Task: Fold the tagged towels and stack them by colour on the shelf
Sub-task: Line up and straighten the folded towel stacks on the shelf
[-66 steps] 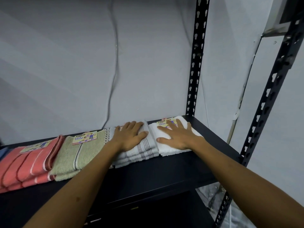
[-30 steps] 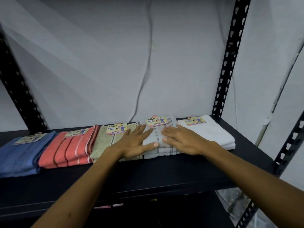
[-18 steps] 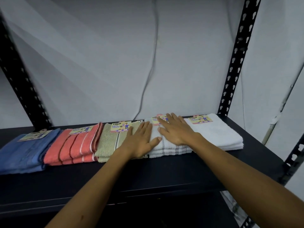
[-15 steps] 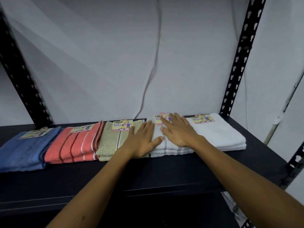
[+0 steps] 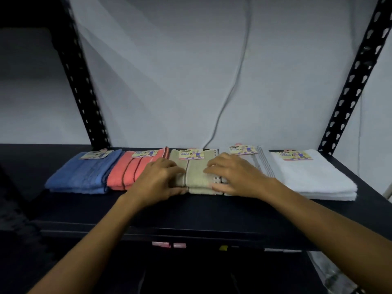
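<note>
**Squaring the olive stack in a row of five**

Five folded piles in a line on the black shelf (image 5: 191, 211), tags to the back: blue stack (image 5: 84, 175) at far left, then coral stack (image 5: 127, 172), olive stack (image 5: 195, 175), grey-striped stack (image 5: 261, 162), white stack (image 5: 314, 177) at far right. Neighbours touching or nearly so along their long edges; white stack a little apart from the striped one.

Left hand (image 5: 158, 181) at the near-left corner of the olive stack, lying partly over the coral edge, fingers bent and thumb tucked at the front edge, apparently pinching the layers there (motion blur, so hard to be sure of a true pinch against a mere press). Right hand (image 5: 235, 177) draped over the seam between olive and grey-striped, fingers loosely curved and lying on the cloth, gripping nothing visible.

Step in hand, by the look of it: tidying and aligning the olive pile between its neighbours, with the sorting largely done.

To do it well:
- Press flat with the right palm to pin the layers while nudging with the left, so only the whole pile shifts and not the top towel alone.
- Bring the front edge level with the coral and striped fronts.
- Keep the coral edge from dragging along under the left wrist.
- Leave the tag (image 5: 191, 154) showing at the back, uncreased.
</note>
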`<state>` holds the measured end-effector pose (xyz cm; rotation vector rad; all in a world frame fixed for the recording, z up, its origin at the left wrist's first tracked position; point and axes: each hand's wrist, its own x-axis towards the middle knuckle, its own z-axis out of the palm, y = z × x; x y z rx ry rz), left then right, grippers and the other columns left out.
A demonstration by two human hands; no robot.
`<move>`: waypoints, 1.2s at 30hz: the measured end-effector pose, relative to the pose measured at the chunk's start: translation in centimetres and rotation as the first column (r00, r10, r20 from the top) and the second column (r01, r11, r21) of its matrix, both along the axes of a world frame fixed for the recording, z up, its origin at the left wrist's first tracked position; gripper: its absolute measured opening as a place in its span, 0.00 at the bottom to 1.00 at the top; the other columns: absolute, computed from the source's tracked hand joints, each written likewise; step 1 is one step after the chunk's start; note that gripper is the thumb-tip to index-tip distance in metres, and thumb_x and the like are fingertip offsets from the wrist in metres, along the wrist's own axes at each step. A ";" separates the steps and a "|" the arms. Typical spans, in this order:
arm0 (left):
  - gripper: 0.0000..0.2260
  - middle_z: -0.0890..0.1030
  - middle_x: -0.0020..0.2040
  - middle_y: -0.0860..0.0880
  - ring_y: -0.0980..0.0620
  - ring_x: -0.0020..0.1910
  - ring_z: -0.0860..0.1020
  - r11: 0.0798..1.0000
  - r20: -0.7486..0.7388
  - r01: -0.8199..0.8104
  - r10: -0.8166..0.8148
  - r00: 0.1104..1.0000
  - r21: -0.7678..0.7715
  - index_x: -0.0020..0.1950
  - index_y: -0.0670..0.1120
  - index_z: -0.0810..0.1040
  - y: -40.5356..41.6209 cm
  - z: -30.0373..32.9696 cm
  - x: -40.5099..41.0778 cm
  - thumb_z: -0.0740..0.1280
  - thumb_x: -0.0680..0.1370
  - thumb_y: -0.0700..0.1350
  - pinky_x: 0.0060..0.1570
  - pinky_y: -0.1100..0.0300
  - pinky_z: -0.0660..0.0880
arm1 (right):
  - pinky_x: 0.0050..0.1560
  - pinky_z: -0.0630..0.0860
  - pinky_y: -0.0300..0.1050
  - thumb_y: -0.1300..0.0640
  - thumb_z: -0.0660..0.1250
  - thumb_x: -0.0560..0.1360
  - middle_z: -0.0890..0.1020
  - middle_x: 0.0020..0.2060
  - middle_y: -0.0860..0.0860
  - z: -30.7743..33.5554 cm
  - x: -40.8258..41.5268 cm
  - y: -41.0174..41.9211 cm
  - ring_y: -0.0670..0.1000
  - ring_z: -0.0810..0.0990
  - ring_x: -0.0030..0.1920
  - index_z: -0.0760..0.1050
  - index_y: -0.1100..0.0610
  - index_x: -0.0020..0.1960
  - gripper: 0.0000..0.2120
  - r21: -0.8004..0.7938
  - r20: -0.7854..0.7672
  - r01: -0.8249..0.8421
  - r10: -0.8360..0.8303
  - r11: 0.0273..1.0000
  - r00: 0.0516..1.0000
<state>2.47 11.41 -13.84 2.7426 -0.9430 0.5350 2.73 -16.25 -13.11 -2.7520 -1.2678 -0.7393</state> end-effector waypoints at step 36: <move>0.32 0.48 0.81 0.50 0.54 0.79 0.44 0.922 -0.295 -0.237 0.329 0.897 0.308 0.81 0.46 0.48 -2.3 -0.6 4.5 0.42 0.82 0.63 0.74 0.36 0.38 | 0.77 0.41 0.57 0.30 0.37 0.77 0.42 0.79 0.58 -1.0 4.4 5.7 0.54 0.41 0.79 0.40 0.61 0.79 0.43 -0.334 -0.377 0.509 -0.608 0.793 0.699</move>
